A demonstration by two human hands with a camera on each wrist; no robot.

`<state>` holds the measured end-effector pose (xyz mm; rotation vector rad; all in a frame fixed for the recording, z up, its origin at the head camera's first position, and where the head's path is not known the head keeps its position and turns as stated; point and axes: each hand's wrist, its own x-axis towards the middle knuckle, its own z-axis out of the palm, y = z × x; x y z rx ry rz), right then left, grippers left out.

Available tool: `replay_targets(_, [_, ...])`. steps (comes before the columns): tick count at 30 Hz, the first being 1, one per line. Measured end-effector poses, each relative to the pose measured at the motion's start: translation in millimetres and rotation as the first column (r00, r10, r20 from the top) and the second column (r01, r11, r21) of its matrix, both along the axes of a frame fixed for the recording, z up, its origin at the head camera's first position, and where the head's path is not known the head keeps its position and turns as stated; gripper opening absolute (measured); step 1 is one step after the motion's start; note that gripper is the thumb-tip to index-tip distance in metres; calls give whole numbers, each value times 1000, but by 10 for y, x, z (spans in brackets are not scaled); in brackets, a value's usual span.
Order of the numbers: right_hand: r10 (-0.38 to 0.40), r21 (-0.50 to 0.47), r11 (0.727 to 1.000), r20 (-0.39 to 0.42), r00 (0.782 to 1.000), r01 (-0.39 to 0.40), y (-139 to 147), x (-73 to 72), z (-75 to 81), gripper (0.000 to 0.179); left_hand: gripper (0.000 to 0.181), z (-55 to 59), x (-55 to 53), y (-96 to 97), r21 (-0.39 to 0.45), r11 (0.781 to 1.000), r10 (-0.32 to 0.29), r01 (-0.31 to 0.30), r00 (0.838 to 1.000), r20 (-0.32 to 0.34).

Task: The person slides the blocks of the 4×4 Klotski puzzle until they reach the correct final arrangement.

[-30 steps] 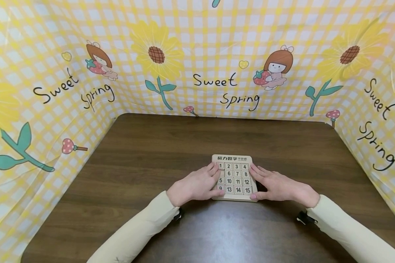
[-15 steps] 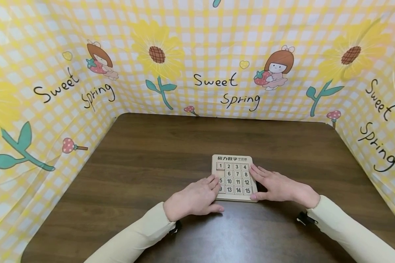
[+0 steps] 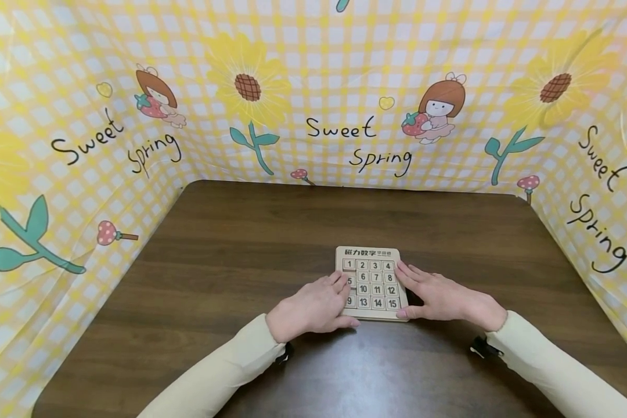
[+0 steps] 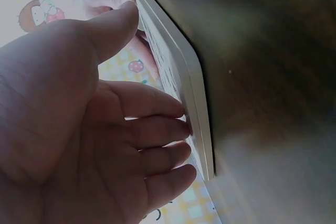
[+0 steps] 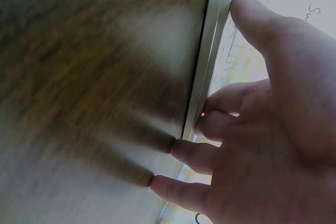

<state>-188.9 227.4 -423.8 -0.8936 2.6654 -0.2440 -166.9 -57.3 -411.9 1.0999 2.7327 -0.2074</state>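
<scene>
A sliding number puzzle [image 3: 376, 314], pale wooden with black-numbered square tiles, lies flat on the table. My left hand [image 3: 310, 305] is at its left side, the fingertips touching the left column at tile 5 [image 3: 352, 281]. That tile sits between two gaps, below tile 1 and above tile 9. The left thumb reaches past the near edge. My right hand [image 3: 441, 297] rests along the right edge, fingertips at the upper side and thumb at the near corner. In the right wrist view two fingertips [image 5: 184, 149] touch the puzzle's edge area or table, fingers fairly straight.
The dark brown wooden table [image 3: 251, 226] spreads around the puzzle. A yellow checked cloth [image 3: 339, 75] with flowers and cartoon figures stands around its back and sides. Black straps [image 3: 486, 347] sit at the cuffs of the light sleeves.
My left hand first slid toward the near edge, then back away a little. Tile 5 has moved up toward tile 1, leaving a gap above tile 9. My right hand has stayed put.
</scene>
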Motion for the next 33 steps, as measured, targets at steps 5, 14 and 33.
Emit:
replay_targets(5, [-9, 0, 1000, -6, 1000, 9, 3, 3, -14, 96, 78, -10, -74, 27, -5, 1000, 31, -30, 999, 23])
replay_targets(14, [-8, 4, 1000, 6, 1000, 8, 3, 5, -39, 97, 79, -28, -72, -1, 41, 999, 23, -25, 999, 43])
replay_targets(33, [-10, 6, 1000, 3, 1000, 10, 13, -3, -18, 98, 81, 69, 413, -77, -32, 998, -47, 47, 999, 21])
